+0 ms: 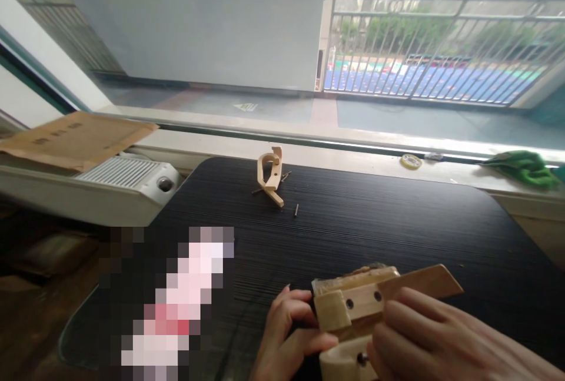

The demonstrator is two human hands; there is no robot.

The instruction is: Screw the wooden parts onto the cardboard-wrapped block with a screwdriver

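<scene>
A pale wooden assembly (361, 304) with dark bolt heads sits at the table's lower right, a long flat wooden strip (435, 280) sticking out to its right. My left hand (289, 337) grips its left end, fingers behind and thumb in front. Just below, a curved wooden piece (335, 363) has a dark bolt (362, 359) in it. My right hand (424, 334) is closed, its fingertips against that bolt; whatever it pinches is hidden. Clear film or tape shows on the assembly's top.
The black table (375, 222) bears a bent wooden frame (270, 178) and a small metal pin (296, 210) at the back. A pixelated pale object (185, 292) lies left. On the sill are a tape roll (410, 161) and green cloth (523, 169). A radiator (132, 184) carries a cardboard sheet (79, 136).
</scene>
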